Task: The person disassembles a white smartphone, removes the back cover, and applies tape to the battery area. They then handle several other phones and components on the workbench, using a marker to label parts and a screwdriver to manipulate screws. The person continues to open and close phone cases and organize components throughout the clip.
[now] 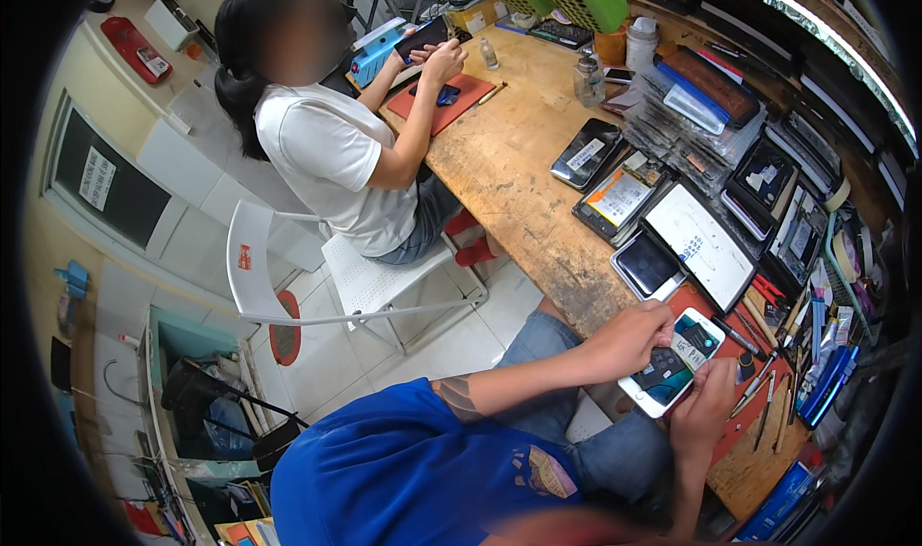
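Observation:
A white-framed smartphone [656, 392] is held between my two hands above the front edge of the bench, its lit screen facing up. Across the screen lies a pale strip with handwriting [691, 355]. My left hand [629, 339] is closed at the phone's upper left edge, fingers bent. On the opposite edge, my right hand [704, 407] grips the phone with its thumb near the strip's end. Part of the fingers is hidden behind the phone. Under and beyond it lies a red mat [684, 301], with a white-framed tablet or phone [648, 263] next to my left hand.
Screwdrivers and pens [765, 392] crowd the mat's right side. Opened phones [619, 200], a white panel [701, 243] and a black phone [579, 152] cover the bench [523, 200]. A co-worker [327, 133] sits far left, holding a phone, near a white chair [360, 277].

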Action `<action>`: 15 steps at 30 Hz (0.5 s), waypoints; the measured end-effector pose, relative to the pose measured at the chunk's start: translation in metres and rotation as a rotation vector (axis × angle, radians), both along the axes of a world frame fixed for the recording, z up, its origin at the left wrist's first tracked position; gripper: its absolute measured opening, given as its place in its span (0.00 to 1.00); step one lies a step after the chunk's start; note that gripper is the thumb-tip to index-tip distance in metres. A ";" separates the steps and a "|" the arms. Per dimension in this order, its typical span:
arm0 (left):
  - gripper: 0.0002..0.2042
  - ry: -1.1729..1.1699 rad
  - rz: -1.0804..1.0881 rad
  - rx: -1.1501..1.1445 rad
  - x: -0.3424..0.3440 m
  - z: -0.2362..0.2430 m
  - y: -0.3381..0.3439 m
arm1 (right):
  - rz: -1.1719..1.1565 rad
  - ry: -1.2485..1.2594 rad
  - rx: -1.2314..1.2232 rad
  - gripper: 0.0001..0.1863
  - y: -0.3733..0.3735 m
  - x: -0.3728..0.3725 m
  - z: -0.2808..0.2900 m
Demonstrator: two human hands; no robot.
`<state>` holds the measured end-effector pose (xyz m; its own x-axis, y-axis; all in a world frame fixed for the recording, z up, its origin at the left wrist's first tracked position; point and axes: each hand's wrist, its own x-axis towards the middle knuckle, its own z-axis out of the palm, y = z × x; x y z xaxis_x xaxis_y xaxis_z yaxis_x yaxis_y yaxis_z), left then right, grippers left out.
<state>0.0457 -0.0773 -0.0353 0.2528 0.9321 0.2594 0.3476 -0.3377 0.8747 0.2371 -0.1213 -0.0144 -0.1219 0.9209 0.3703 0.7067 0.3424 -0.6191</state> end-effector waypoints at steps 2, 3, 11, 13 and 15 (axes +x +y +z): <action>0.05 0.036 -0.038 0.001 -0.005 0.001 0.003 | 0.018 -0.021 0.024 0.03 0.000 0.001 -0.002; 0.04 0.053 -0.058 0.015 -0.007 0.002 0.005 | 0.030 -0.030 0.030 0.03 0.001 0.002 -0.003; 0.09 0.109 -0.081 -0.128 -0.009 0.009 0.019 | 0.107 -0.126 0.080 0.03 0.012 0.003 -0.004; 0.11 0.194 -0.088 -0.144 -0.010 0.007 0.022 | 0.066 -0.137 0.020 0.02 0.012 0.004 -0.005; 0.11 0.333 -0.069 -0.158 -0.013 0.004 0.022 | 0.077 -0.094 0.026 0.08 0.012 0.008 -0.007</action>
<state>0.0325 -0.0555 -0.0314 0.3625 0.9320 0.0065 0.6027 -0.2397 0.7611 0.2450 -0.1092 -0.0214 -0.2271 0.8979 0.3771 0.7322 0.4127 -0.5418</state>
